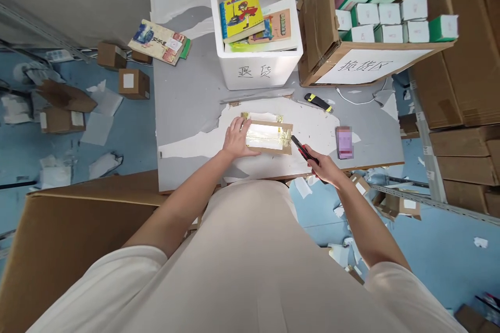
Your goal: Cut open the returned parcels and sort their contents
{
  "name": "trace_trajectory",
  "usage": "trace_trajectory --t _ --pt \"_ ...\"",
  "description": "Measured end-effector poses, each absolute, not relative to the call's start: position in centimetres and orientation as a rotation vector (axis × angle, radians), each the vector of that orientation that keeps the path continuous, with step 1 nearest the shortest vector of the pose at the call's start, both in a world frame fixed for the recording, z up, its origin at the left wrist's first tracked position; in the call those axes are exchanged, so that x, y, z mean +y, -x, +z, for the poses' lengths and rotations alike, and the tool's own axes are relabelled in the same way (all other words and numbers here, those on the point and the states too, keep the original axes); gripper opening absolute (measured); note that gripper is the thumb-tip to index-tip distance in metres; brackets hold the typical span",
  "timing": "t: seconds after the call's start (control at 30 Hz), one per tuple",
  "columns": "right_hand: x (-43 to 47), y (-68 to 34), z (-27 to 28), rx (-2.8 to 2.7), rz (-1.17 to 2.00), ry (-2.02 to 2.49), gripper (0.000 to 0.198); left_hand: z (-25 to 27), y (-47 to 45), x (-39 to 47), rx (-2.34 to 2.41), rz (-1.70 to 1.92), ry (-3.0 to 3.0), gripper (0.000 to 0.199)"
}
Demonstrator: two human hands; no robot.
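A small cardboard box (pixel 265 137) with a white label and shiny tape lies on the worn table in front of me. My left hand (pixel 236 139) grips its left end, thumb along the near side and fingers over the far part. In my right hand (pixel 326 167) is a black and red utility knife (pixel 303 150), slanting up to the left. Its tip is at the box's taped right end; whether the blade touches the tape I cannot tell.
A yellow and black cutter (pixel 318 102) and a purple phone-like item (pixel 344 142) lie on the table (pixel 183 99). Behind stand a white foam bin (pixel 253 70) with books and a carton (pixel 318 36) of green-white boxes. More books (pixel 158 41) lie left; a large carton (pixel 86 239) stands nearer.
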State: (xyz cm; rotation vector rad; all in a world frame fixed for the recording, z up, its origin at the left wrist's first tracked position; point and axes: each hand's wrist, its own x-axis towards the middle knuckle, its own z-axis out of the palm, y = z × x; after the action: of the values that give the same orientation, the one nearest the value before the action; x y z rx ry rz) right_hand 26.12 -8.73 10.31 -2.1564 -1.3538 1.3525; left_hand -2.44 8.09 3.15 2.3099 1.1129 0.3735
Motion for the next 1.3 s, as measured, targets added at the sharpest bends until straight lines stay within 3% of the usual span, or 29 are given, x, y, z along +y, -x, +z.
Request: trace_trajectory --t 0.27,0.57,0.77,1.1,1.3 --pt "-9.8 -25.0 10.7 -1.357 1.313 2.203 0.064 4.1 2.1 7.6 1.199 0.243 -2.362 0.118" --pt "-11.0 -24.0 10.5 -1.216 1.369 2.171 0.065 3.0 2.1 7.7 1.135 0.35 -2.381 0.121" --pt "-10.8 -23.4 10.7 -1.248 1.245 2.225 0.064 2.7 2.2 7.9 1.075 0.418 -2.369 0.121" --pt "-13.6 -23.0 11.2 -1.115 1.275 2.165 0.065 3.9 2.3 7.6 1.055 0.34 -2.375 0.122" --pt "-14.3 -21.1 8.6 -0.762 0.991 2.012 0.073 4.4 2.8 7.2 1.154 0.347 -2.313 0.124"
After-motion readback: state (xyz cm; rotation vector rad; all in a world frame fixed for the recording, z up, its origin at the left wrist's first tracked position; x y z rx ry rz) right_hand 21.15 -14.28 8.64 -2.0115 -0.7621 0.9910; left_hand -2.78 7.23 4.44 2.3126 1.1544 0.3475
